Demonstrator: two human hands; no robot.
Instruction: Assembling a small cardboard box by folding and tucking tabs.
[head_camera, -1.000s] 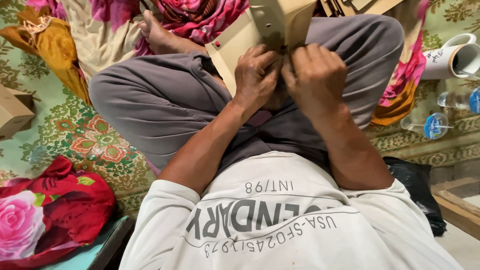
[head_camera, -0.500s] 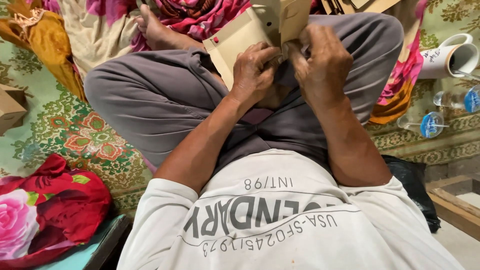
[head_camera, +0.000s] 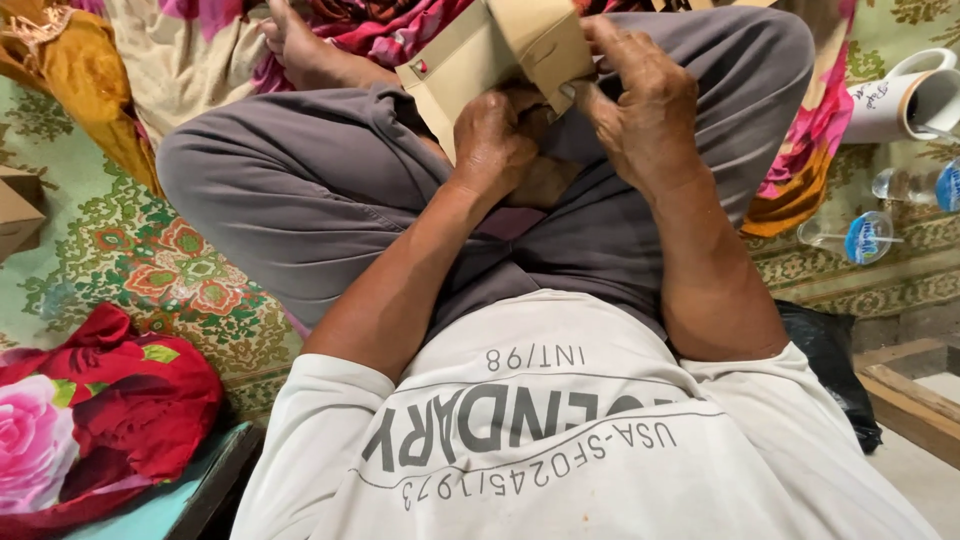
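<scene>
Head view: person sits cross-legged on a green patterned mat (head_camera: 120, 250), grey trousers, white printed shirt. Both hands up over the lap working a tan cardboard piece (head_camera: 500, 55), which sits between the knees near the top of frame, tilted, part of it cut off by the top edge. A folded flap of it juts toward the right hand.

Left hand (head_camera: 495, 140) is curled against the lower edge of the cardboard piece, fingers closed onto it from below; exact pinch hidden behind the knuckles. Right hand (head_camera: 635, 95) grips the folded flap from the right, thumb pressed on the flap's near face, fingers wrapped over the top.

Around: red floral cloth (head_camera: 90, 430) at lower left, just beside the shirt. Brown box corner (head_camera: 18, 210) at left edge on the mat. White mug (head_camera: 905, 95) lying on its side at right. Two clear plastic bottles with blue labels (head_camera: 865, 238) near it on the mat. Black bag (head_camera: 835, 370) beside the right elbow.
</scene>
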